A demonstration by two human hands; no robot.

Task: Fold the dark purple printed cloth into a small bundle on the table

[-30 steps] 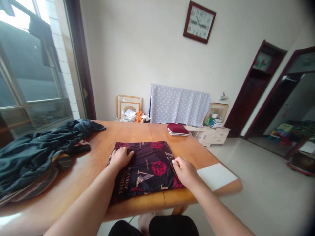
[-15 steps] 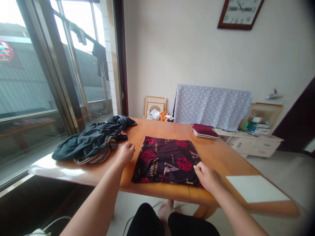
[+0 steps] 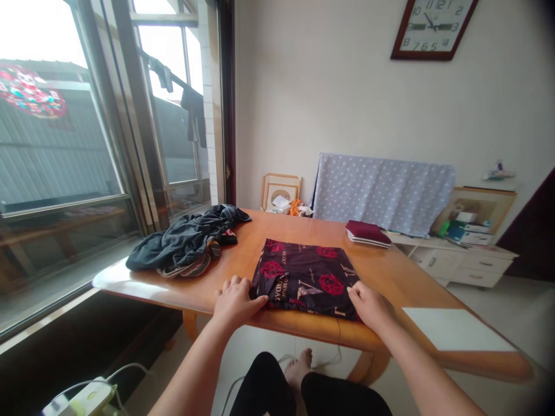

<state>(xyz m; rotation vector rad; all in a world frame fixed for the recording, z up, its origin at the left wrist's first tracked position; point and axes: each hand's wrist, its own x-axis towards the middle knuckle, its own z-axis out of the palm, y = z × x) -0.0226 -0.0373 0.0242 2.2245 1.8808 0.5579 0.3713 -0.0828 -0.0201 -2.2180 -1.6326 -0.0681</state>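
A dark folded garment with red round motifs and pale lettering lies flat near the table's front edge. At its near left corner rests my left hand, thumb stretched over the cloth and apart from the bent fingers. My right hand pinches the garment's right edge between thumb and fingers. To the left is a loose heap of dark clothes. A folded maroon and striped stack of cloth sits at the table's far right.
The wooden table carries a white sheet at the right. Beyond it stand a polka-dot cloth cover and a low white cabinet. A power strip with cables is at lower left, beside the glass window.
My left hand has gone from a closed fist beside the garment to its near left corner, with the thumb spread. My right hand stays at the right edge. The view has shifted left.
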